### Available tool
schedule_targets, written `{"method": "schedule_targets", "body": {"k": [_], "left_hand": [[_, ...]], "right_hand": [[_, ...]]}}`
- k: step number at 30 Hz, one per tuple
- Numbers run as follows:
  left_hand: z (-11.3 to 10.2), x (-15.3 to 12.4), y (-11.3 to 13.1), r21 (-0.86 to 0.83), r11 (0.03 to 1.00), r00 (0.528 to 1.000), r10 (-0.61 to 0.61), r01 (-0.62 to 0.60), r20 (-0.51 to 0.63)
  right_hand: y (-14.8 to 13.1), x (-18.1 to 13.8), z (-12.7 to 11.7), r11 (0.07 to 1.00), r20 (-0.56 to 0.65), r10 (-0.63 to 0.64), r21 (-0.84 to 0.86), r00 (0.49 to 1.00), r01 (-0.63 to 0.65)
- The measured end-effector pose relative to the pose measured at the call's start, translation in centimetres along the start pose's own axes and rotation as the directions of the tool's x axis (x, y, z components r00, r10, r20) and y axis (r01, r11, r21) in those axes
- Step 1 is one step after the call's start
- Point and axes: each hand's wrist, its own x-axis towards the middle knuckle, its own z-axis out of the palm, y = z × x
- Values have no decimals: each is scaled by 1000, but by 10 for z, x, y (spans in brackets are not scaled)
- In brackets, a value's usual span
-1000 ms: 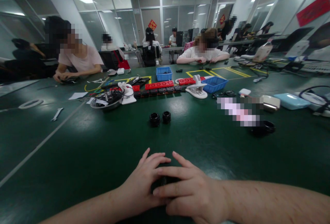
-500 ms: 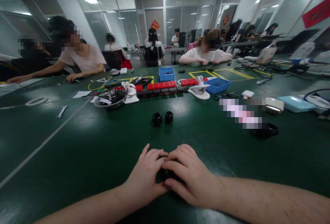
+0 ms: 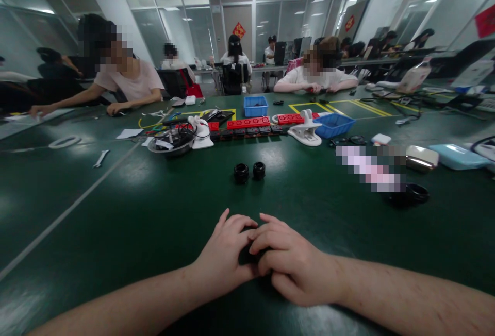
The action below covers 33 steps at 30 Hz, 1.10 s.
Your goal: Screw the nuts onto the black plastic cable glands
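Observation:
My left hand [image 3: 226,251] and my right hand [image 3: 297,264] meet low over the green table [image 3: 154,233]. Their bent fingers curl round a small dark thing, which they almost wholly cover, so its kind cannot be made out. The fingertips of both hands touch or overlap. Beyond them, two short black ring-shaped parts stand upright side by side: a larger ring part [image 3: 241,173] on the left and a smaller ring part [image 3: 259,171] on the right.
Across the table run red socket strips [image 3: 247,122] between white clamps [image 3: 305,131]. A bowl of dark parts [image 3: 170,145], blue bins [image 3: 334,126], a wrench [image 3: 101,158] and a black ring-like object [image 3: 415,192] lie about. Two co-workers sit across the table.
The fingers of my right hand have shifted and bent over the dark thing, which is now more hidden. My left hand keeps nearly the same pose. The whole view has shifted slightly.

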Motion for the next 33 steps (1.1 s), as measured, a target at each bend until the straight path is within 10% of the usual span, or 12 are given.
{"method": "schedule_targets", "body": {"k": [16,26,33], "left_hand": [[5,-1,-6,13,999,999,34,-34,-34],[0,-1,-4,19,999,999,39,-40,20],[-1,0,-1,15,1000,999,22,-23,28]], "right_hand": [[4,-6,3,984,-113,-177,-45,978,173],[-3,1,-1,974,-157,170,-122,973,-190],[-4,2,-2,981,-30,156,-116,987,-158]]}}
